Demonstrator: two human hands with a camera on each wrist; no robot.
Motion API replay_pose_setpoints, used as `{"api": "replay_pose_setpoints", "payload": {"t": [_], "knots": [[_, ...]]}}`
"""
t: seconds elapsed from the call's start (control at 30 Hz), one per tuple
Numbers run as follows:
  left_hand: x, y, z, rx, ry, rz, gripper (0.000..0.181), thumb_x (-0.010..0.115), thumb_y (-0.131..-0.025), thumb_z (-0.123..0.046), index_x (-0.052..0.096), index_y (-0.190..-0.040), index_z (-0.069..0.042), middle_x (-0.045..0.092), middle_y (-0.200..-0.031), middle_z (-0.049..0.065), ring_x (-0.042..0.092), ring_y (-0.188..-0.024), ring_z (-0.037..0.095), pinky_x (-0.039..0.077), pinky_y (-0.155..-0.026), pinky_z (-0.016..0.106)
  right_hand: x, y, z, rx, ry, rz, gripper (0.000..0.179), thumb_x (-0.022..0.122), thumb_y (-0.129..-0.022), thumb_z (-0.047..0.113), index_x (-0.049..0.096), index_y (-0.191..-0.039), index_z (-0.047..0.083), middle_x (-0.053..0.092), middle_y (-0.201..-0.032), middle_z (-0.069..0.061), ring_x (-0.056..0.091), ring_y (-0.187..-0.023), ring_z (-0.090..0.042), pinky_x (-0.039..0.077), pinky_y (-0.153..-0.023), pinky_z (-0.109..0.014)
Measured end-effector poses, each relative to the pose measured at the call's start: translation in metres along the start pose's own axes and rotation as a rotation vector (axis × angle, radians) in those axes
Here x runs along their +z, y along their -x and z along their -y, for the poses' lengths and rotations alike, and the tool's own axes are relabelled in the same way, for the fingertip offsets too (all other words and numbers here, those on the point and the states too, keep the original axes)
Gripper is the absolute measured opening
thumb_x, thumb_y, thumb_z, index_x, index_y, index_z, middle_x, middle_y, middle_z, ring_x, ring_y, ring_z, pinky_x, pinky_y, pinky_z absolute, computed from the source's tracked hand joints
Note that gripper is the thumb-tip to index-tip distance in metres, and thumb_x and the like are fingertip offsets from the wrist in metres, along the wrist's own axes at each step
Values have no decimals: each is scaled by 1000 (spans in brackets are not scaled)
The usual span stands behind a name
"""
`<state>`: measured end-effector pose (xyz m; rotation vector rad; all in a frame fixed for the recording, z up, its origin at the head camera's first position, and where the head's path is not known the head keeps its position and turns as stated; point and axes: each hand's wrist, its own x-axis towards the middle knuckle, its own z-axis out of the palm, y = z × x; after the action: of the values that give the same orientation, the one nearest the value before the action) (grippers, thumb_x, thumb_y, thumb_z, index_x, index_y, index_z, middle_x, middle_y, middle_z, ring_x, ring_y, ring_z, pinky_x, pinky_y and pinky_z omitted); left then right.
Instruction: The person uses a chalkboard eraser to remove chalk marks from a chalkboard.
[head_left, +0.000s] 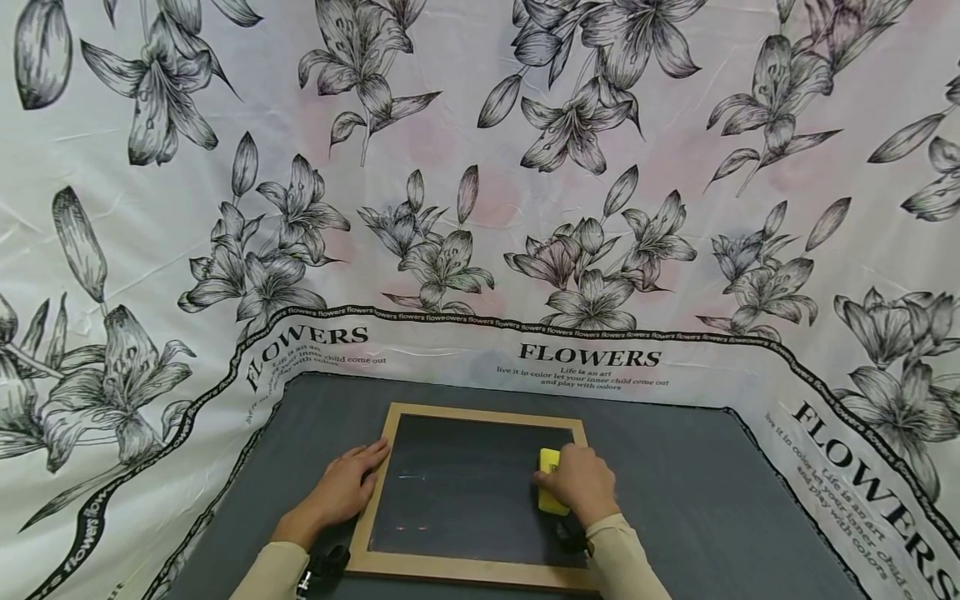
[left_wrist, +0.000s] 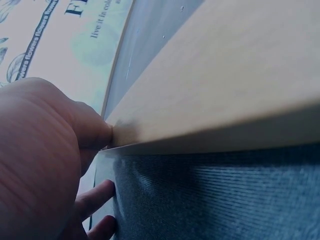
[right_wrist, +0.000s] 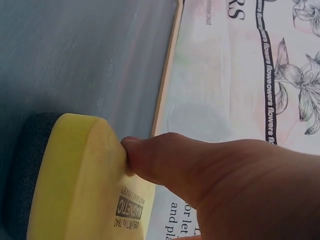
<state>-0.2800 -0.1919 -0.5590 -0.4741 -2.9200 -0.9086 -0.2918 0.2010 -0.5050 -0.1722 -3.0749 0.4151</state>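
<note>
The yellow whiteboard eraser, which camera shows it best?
The right wrist view. There the yellow whiteboard eraser is large and close, with its dark pad and MAGNETIC print showing, though the picture's bottom edge cuts it off. The head view shows it small, partly covered by the right grip. The left wrist view doesn't show it.
</note>
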Motion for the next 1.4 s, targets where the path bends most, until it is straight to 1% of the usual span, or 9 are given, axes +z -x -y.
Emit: {"api": "replay_pose_setpoints", "payload": {"t": [0.13,0.33,0.53,0.73,0.9,1.1,1.2,1.4], "knots": [[1,0,0,0,6,-6,53,66,-105,-3,60,-157,-3,52,-168,14,47,-152,52,34,-118,80,3,-1,1,-1,2,-6,57,92,-84,49,72,-100,-1,63,-78,-12,61,-67,-26,56,-60,-46],[2,0,1,26,0,-31,53,67,-102,-2,61,-155,-1,55,-165,18,50,-147,55,37,-113,81,5,0,4,-15,0,-3,55,91,-86,49,72,-100,-1,62,-79,-12,61,-67,-27,57,-61,-48],[0,0,0,-1,6,1,53,66,-104,-2,60,-156,-3,52,-168,15,48,-151,54,34,-117,81,8,1,7,-37,8,-14,54,90,-86,49,72,-98,-1,63,-78,-11,62,-67,-26,58,-61,-49],[1,0,0,1,-1,2,53,66,-104,-2,61,-156,-3,53,-168,14,49,-151,53,35,-116,80,9,2,11,-48,7,-18,55,90,-86,49,72,-99,-1,64,-79,-12,62,-69,-27,59,-62,-51],[1,0,0,1,0,-3,53,66,-104,-2,60,-157,-3,53,-168,14,48,-151,53,35,-117,80,9,3,17,-83,14,-44,52,91,-85,48,71,-92,0,62,-74,-10,59,-64,-25,57,-58,-46],[-1,1,-2,5,7,-7,53,66,-104,-2,60,-156,-2,53,-167,15,48,-151,53,35,-117,80,12,3,23,-111,55,-54,50,90,-86,49,68,-85,5,59,-68,-7,56,-58,-22,52,-55,-40],[-1,1,-2,6,7,-3,53,66,-104,-2,60,-156,-2,53,-168,15,48,-151,53,35,-117,80,12,3,25,-109,66,-48,50,90,-86,51,68,-85,5,59,-68,-7,56,-58,-22,51,-54,-39],[0,1,-1,4,7,3,53,65,-104,-2,60,-156,-2,52,-168,15,47,-151,53,34,-117,80,12,4,31,-106,66,-31,52,89,-87,52,70,-91,3,61,-71,-8,57,-59,-22,53,-54,-40]]}}
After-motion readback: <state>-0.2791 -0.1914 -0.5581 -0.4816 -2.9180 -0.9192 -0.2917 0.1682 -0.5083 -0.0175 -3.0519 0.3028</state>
